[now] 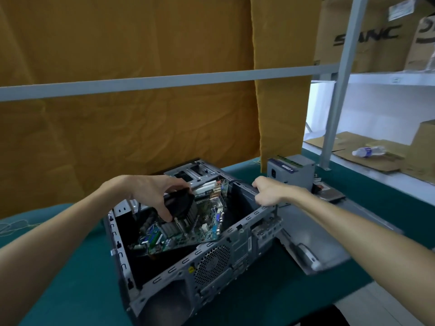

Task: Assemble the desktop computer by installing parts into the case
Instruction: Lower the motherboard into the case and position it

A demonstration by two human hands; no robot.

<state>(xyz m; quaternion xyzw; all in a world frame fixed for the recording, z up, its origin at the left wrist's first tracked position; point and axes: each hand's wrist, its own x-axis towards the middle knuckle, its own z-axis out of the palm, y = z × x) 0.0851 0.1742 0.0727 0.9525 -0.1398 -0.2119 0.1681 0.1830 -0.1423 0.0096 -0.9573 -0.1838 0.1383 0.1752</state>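
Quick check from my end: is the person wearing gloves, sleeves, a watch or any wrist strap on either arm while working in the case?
Nothing is worn that the head view shows. The left hand and right hand are both bare, with no gloves, rings or watch visible. Both forearms are uncovered up to the picture's edge, so no sleeve shows, and no anti-static strap or cable is on either wrist.

a plastic water bottle (368, 151) lies on flattened cardboard (357, 149) near stacked boxes (367, 36).
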